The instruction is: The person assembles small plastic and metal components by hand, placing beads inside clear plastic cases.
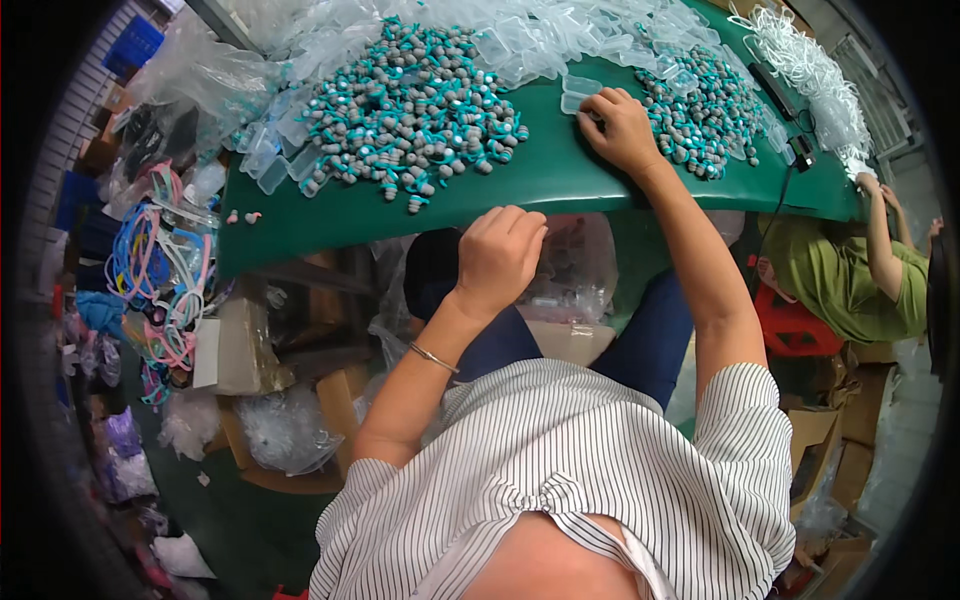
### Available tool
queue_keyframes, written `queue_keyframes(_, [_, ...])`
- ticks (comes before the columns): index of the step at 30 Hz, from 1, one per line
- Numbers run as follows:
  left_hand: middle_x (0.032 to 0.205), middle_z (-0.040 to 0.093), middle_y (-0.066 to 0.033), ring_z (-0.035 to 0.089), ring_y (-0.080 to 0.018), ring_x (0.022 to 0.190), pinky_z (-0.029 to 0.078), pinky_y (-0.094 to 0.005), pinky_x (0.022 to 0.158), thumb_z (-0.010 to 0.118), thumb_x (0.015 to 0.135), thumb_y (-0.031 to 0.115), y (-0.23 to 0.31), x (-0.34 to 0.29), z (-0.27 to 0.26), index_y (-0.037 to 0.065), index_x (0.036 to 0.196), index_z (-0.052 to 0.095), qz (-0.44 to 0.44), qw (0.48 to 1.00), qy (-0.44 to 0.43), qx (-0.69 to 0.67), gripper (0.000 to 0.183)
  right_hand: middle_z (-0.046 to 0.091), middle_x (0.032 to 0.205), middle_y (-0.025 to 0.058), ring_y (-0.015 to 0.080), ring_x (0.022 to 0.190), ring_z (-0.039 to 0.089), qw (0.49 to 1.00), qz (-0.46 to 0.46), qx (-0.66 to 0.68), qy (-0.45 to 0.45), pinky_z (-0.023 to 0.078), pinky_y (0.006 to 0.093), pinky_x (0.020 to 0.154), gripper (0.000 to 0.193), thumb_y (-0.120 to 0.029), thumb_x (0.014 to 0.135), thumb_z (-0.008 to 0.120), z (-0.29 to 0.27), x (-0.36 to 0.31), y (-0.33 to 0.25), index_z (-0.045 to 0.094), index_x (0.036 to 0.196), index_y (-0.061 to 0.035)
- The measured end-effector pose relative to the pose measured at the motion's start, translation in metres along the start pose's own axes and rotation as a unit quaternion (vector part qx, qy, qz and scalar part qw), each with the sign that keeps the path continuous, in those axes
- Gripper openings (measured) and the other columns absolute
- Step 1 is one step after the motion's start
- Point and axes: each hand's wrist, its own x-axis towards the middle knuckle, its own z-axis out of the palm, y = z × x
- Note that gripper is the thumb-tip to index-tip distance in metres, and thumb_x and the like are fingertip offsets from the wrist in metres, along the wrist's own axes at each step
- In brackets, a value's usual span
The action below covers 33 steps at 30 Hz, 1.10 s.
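Observation:
My right hand (622, 132) reaches over the green table, its fingers bent at the near right side of a small clear plastic case (577, 90) and closed on its edge. At the table's front edge my left hand (500, 250) is curled, fingertips pressed together; what they hold, if anything, is hidden. A large heap of grey earplugs with teal stems (415, 110) lies ahead of my left hand. Another earplug heap (705, 125) sits to the right of my right hand.
Many clear plastic cases (540, 40) are piled along the far side of the green table (560, 180). White cords (800, 60) lie at the far right, near another person in green (850, 270). Coloured bands (165, 280) hang at left, above an open carton (290, 430).

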Motion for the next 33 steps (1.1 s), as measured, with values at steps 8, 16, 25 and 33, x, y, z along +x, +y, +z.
queue_keyframes(8, [0.091, 0.06, -0.0045, 0.056, -0.0257, 0.088, 0.04, -0.0399, 0.073, 0.073, 0.077, 0.014, -0.031, 0.045, -0.018, 0.01, 0.093, 0.067, -0.044, 0.984, 0.015, 0.174, 0.018, 0.057, 0.069, 0.0056, 0.0273, 0.073, 0.056, 1.0, -0.026, -0.01, 0.009, 0.042, 0.0402, 0.065, 0.018, -0.021, 0.079, 0.067, -0.005, 0.008, -0.008, 0.06, 0.069, -0.0082])
queue_keyframes(16, [0.09, 0.057, -0.0027, 0.053, -0.0232, 0.089, 0.036, -0.039, 0.076, 0.074, 0.075, 0.014, -0.044, 0.063, -0.003, 0.01, 0.09, 0.068, -0.029, 0.972, -0.027, 0.231, 0.017, 0.057, 0.069, 0.0058, 0.0276, 0.073, 0.055, 1.0, 0.003, 0.005, 0.004, 0.042, 0.0403, 0.064, 0.019, -0.017, 0.077, 0.068, -0.009, 0.004, -0.012, 0.057, 0.065, -0.0078])
queue_keyframes(25, [0.086, 0.058, -0.0071, 0.057, -0.0267, 0.082, 0.041, -0.0388, 0.07, 0.067, 0.079, 0.007, -0.029, 0.067, -0.001, 0.007, 0.093, 0.064, 0.02, 0.985, -0.146, 0.09, 0.014, 0.053, 0.066, 0.0077, 0.0268, 0.066, 0.052, 0.997, 0.0, 0.068, -0.022, 0.042, 0.0381, 0.062, 0.016, -0.014, 0.074, 0.07, -0.015, 0.004, -0.012, 0.058, 0.066, -0.0055])
queue_keyframes(33, [0.083, 0.057, -0.0092, 0.059, -0.0282, 0.077, 0.047, -0.0391, 0.066, 0.066, 0.081, 0.004, -0.024, 0.066, 0.009, 0.006, 0.094, 0.065, -0.016, 0.99, -0.106, 0.092, 0.014, 0.053, 0.065, 0.007, 0.0256, 0.066, 0.053, 0.995, -0.01, 0.093, -0.03, 0.04, 0.0371, 0.062, 0.018, -0.013, 0.073, 0.07, -0.018, 0.002, -0.017, 0.055, 0.064, -0.0068])
